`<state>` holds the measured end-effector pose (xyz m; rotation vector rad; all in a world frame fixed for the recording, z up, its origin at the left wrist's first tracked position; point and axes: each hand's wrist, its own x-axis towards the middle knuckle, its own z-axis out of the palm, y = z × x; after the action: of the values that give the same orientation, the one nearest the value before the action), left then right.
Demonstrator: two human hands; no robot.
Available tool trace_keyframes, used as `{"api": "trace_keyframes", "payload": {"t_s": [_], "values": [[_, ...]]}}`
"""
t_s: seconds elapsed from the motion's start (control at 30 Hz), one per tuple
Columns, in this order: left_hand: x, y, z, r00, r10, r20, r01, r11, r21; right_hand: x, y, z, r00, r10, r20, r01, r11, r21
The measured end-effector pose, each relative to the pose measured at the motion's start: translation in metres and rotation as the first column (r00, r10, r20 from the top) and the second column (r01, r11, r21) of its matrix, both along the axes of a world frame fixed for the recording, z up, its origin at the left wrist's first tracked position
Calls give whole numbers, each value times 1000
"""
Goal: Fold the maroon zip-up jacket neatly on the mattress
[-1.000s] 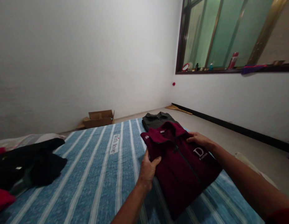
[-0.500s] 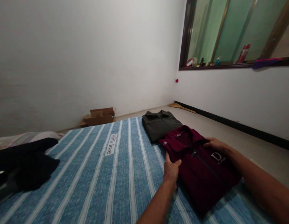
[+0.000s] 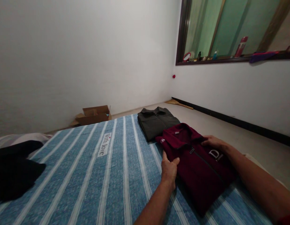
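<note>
A folded maroon zip jacket with a white "D" on its chest lies on the blue striped bedspread, its collar pointing away from me. My left hand grips its left edge below the collar, thumb on top and fingers underneath. On the opposite edge, near the shoulder, my right hand holds the cloth, with its fingertips partly hidden. Just beyond the collar is a folded dark olive jacket, partly overlapped by the maroon one.
Black clothing lies at the left edge of the bed. An open cardboard box stands past the far edge near the wall. A straw broom lies on the floor by the baseboard. Small items line the window sill.
The view has shifted slightly, so everything sits a little further left and up. Both hands keep their hold on the maroon jacket, which has barely moved on the bed.
</note>
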<state>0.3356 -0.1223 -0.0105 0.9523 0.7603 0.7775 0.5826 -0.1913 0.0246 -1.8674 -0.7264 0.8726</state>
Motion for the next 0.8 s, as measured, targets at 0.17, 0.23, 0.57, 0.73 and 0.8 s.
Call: {"api": "trace_keyframes", "payload": {"t_s": [0.17,0.23,0.57,0.73,0.8], "values": [[2,0,1,999,-11,41,14,997,-71,17,3,-10,984,137,-112,-139,990,-12],[2,-1,0,999,-7,37,10,995,-94,22,3,-11,987,129,-99,-134,990,-38],[4,-6,-7,999,24,-29,-26,996,-88,26,4,-19,992,121,-38,-126,978,-168],[2,-9,-8,1000,-1,-18,0,996,-92,30,3,-19,982,168,-86,-180,971,-160],[0,-9,-7,998,-18,-64,11,994,-107,28,1,-18,981,172,-92,-186,967,-176]]}}
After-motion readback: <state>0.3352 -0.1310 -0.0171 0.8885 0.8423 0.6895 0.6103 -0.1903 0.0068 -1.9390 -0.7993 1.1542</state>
